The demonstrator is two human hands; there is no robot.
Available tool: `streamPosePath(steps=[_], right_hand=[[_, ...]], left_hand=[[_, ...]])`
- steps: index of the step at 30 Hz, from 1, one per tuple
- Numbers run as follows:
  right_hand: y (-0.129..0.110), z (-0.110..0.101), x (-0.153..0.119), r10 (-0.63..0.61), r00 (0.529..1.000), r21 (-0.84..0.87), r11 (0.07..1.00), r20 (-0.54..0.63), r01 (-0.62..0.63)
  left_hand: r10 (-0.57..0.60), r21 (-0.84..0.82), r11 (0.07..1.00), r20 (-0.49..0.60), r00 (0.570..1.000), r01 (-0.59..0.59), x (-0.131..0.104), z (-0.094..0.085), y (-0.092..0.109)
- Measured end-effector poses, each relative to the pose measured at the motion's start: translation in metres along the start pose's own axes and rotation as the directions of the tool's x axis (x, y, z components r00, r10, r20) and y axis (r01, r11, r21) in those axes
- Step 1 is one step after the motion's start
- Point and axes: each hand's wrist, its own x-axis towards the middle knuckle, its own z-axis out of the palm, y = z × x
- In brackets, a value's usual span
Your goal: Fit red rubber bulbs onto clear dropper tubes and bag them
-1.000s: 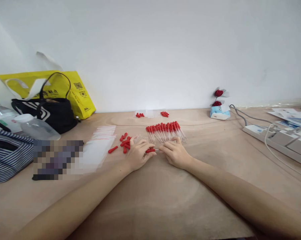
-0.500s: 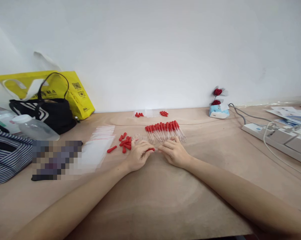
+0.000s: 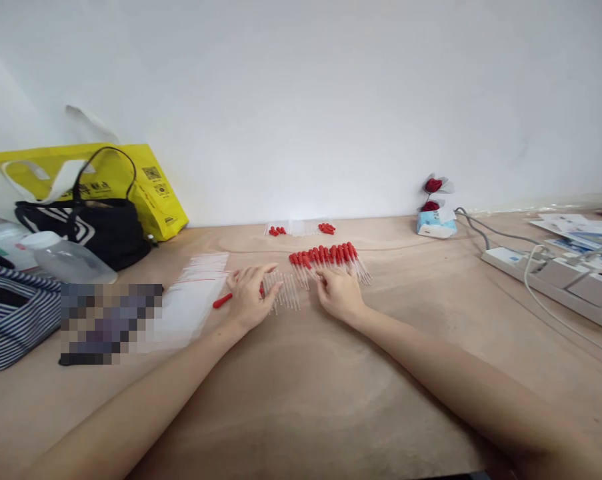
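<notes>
Left hand over loose red caps; right hand at capped row.
I see my left hand (image 3: 249, 295) spread flat, clamping nothing, covering the red caps (image 3: 221, 301); bare glass tubes (image 3: 287, 296) lie just right, long axes pointing away; right hand (image 3: 337, 294) fingers together on the capped droppers (image 3: 325, 257).

Hands: two, left hand (image 3: 248, 298), right hand (image 3: 337, 293)
Loose red cap (image 3: 222, 301) left of left hand: one showing
Yellow bag (image 3: 151, 180): one
Black handbag (image 3: 98, 230): one
Power strip (image 3: 555, 280): one
Capped droppers (image 3: 325, 257) beyond right hand: too many to count

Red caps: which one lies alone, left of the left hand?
The single red cap by the clear bags, just left of the left hand; others are clustered.
</notes>
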Motion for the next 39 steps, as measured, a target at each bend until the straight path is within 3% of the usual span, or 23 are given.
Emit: streamPosePath(steps=[5,13,18,22,25,28,34,37,39], right_hand=[[-0.012,0.017,0.025,0.241,0.970,0.010,0.970,0.035,-0.242],[-0.026,0.026,0.039,0.345,0.929,-0.014,0.938,0.133,-0.347],[-0.032,0.032,0.048,0.382,0.908,0.019,0.921,0.170,-0.390],[-0.030,0.031,0.046,0.352,0.924,0.038,0.932,0.152,-0.361],[-0.029,0.024,0.040,0.317,0.936,0.056,0.943,0.150,-0.329],[-0.033,0.013,0.033,0.271,0.932,0.029,0.958,0.240,-0.286],[-0.047,-0.001,0.029,0.225,0.882,-0.087,0.974,0.414,-0.208],[-0.050,-0.001,0.031,0.253,0.859,-0.118,0.967,0.445,-0.224],[-0.052,-0.001,0.032,0.272,0.846,-0.119,0.962,0.459,-0.245]], left_hand=[[-0.093,0.058,0.993,-0.107,0.990,0.099,-0.001,-0.006,-0.016],[-0.090,0.158,0.982,-0.114,0.989,0.108,-0.004,-0.013,-0.031],[-0.116,0.198,0.974,0.033,0.993,0.107,0.003,-0.019,-0.041],[-0.149,0.173,0.979,0.227,0.962,0.111,0.012,-0.034,-0.050],[-0.031,0.072,0.997,0.421,0.907,0.000,0.017,-0.047,-0.061],[0.080,-0.016,0.996,0.566,0.820,-0.086,0.020,-0.056,-0.072],[0.070,-0.088,0.996,0.634,0.770,-0.019,0.024,-0.062,-0.085],[-0.033,-0.007,0.999,0.667,0.744,0.050,0.023,-0.062,-0.086],[-0.125,0.101,0.992,0.700,0.703,0.075,0.022,-0.062,-0.087]])
